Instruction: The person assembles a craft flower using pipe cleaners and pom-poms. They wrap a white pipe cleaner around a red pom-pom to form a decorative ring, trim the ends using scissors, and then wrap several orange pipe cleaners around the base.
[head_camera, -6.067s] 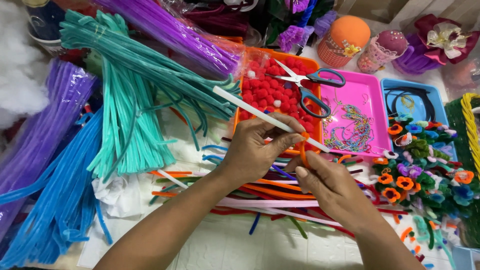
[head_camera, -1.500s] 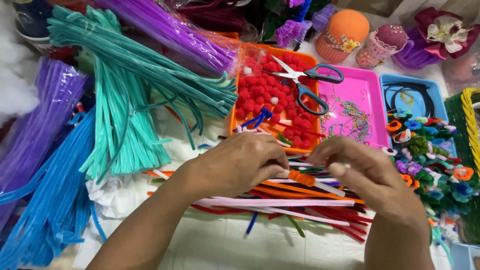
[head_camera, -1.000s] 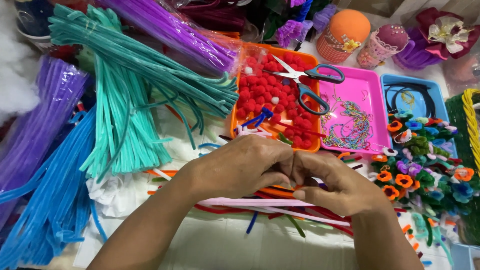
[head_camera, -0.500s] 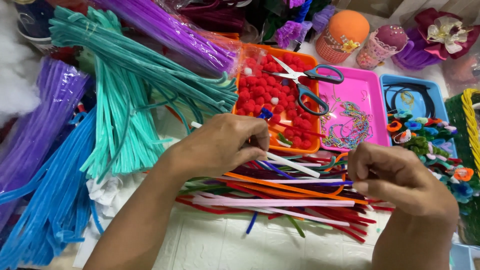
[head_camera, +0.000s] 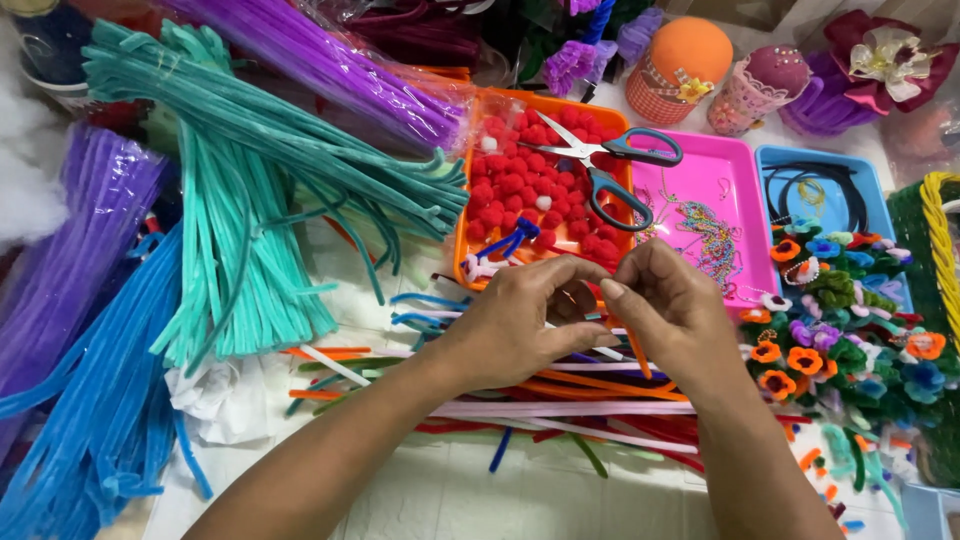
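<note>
Left hand (head_camera: 520, 330) and right hand (head_camera: 672, 315) meet fingertip to fingertip, both pinching a thin orange fuzzy pipe cleaner (head_camera: 636, 350) above the scattered pile of coloured pipe cleaners (head_camera: 560, 415)

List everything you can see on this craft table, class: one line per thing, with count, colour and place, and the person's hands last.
Scissors: one pair, blue-grey handles, lying across the orange tray.
Orange tray: one, centre back, full of pompoms.
Pompoms: many, mostly red, a few white, in the orange tray.
Pink tray: one, right of the orange tray, holds beaded chains.
Blue tray: one, far right, holds black cord.
Teal stems: big bundle, left of centre.
Purple stems: wrapped bundle, top.
Blue stems: bundle, lower left.
Loose stems: many, mixed colours, under the hands.
Small flowers: many, orange, purple, blue, at right.
Left hand: centre, fingertips meeting the right hand's.
Right hand: pinching an orange stem.
</note>
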